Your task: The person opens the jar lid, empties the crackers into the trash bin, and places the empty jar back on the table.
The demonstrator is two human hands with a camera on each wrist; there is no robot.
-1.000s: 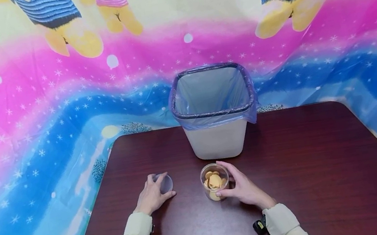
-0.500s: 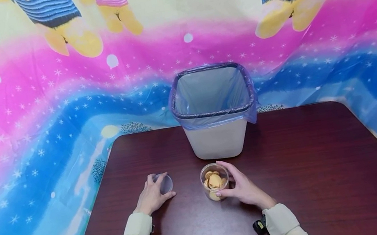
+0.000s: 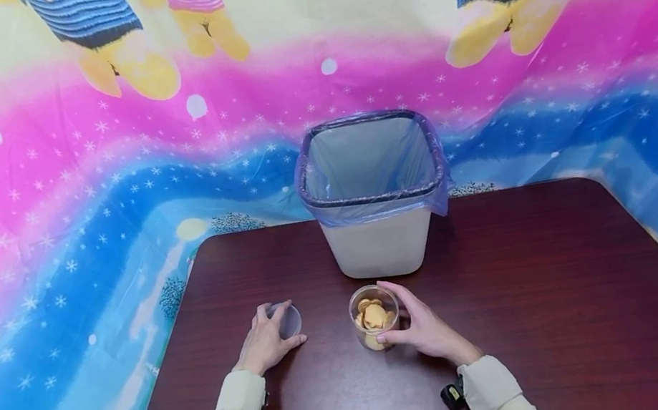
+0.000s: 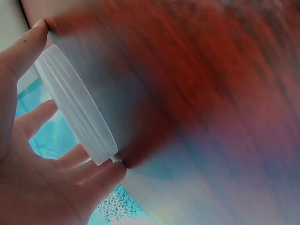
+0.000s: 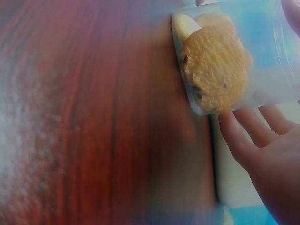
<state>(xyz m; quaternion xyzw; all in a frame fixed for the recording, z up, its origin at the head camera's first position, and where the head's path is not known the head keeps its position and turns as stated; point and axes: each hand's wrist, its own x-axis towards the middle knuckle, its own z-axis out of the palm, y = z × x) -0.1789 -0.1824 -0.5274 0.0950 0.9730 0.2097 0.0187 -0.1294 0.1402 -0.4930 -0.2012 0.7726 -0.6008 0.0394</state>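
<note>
A clear plastic jar partly filled with golden cookies stands upright and uncovered on the table. My right hand curves round its right side, thumb in front and fingers behind. In the right wrist view, fingertips touch the jar wall near its base, and a browned cookie with dark specks shows through. To the left, a translucent round lid lies on the table. My left hand spans it; in the left wrist view the lid's ribbed edge sits between thumb and fingers, whose tips reach the tabletop.
Behind the jar stands a pale bin lined with a bluish plastic bag. The dark reddish table has rounded far corners. A patterned cloth hangs around its back and sides.
</note>
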